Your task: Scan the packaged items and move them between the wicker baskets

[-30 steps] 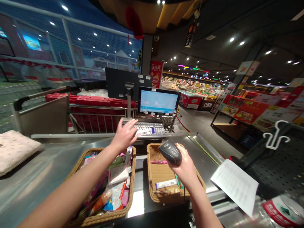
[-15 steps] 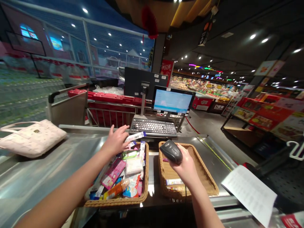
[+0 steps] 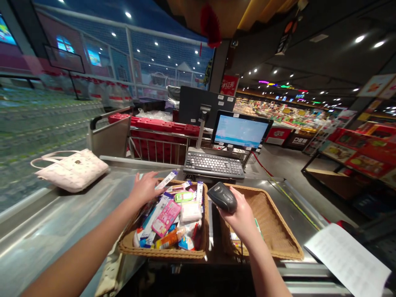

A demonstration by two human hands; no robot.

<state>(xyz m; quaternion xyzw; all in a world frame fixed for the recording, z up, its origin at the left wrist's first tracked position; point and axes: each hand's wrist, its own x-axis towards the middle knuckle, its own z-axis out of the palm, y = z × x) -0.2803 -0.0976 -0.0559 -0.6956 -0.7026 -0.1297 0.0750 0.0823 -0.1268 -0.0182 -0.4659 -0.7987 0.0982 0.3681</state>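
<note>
Pinches a slim white packet with a blue-purple tip by its near end between the thumb and fingers of the left hand, slanting it away across the far rim of a rectangular tan wicker basket. Grips a rounded black handheld scanner in the wrapped fingers of the right hand, with its broad end toward the left fingers. Has that basket heaped with small wrapped goods just below and right of the left fingers: a bright green package, a square white packet past it toward the right fingers, a flat pink box and an orange wrapped package. Has a second tan wicker basket under and right of the right fingers. Faces a black keyboard just beyond the right fingers and, behind it, a lit black-framed screen. Has a pale pink patterned handbag well left of the left fingers, a white printed sheet well right of the right fingers, and a grey metal bench beneath both.
</note>
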